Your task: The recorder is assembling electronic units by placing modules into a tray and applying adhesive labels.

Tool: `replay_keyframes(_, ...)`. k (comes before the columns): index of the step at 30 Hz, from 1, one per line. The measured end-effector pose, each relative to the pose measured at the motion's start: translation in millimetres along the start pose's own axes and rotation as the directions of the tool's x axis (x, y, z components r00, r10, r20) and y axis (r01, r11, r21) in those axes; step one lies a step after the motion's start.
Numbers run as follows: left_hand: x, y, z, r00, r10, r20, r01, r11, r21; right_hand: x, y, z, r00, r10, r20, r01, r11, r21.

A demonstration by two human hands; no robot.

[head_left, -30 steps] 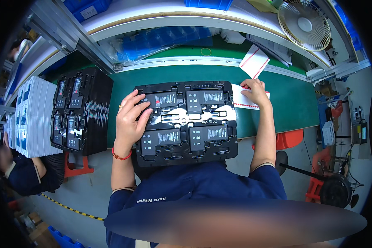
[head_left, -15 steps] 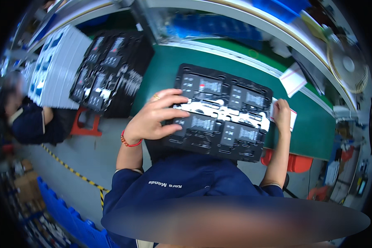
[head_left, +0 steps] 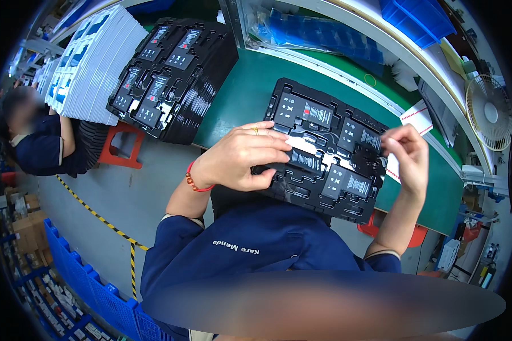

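**A:** Here's the black tray (head_left: 298,190), lying at an angle on the green surface (head_left: 250,79), close in front of the person's body, with four flat dark cells (head_left: 294,111) seated in its moulded pockets.

**B:** And the hands?

**A:** Left hand (head_left: 242,156) is laid over the tray's left side, fingers stretched forward, thumb spread well apart from them. It's resting on the tray rather than wrapped around it.

**B:** Right hand (head_left: 408,156)?

**A:** Raised at the tray's right side, fingers half curled, thumb close to the fingertips, right by the upper right cell. Whether there's anything pinched in there, I can't tell; nor whether it's touching the tray.

**B:** What's around it?

**A:** Just beyond the right hand, a white sheet with red-marked edges (head_left: 417,117), and a second sheet (head_left: 393,169) peeking out between hand and tray. Over to the left, a tall stack of black trays (head_left: 210,85), its face showing similar cells, and beside that a stack of white trays (head_left: 105,68).

**B:** And a red stool (head_left: 122,145) below those stacks!
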State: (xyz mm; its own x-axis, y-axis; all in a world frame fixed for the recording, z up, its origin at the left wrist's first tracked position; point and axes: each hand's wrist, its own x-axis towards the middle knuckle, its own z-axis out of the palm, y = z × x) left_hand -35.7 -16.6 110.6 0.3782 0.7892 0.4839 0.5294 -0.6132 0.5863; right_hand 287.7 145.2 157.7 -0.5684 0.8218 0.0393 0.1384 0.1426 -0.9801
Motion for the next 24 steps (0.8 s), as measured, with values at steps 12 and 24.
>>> replay_keyframes(12,15,-11,21,0.986,-0.048,-0.16,0.044,0.999,-0.026,33,-9,109,0.838,0.146,0.526,-0.18,0.984,0.014)
replay_keyframes(24,17,-14,22,0.986,-0.032,-0.165,0.025,0.999,-0.04,30,-4,113,0.857,0.071,0.511,-0.042,0.997,-0.068)
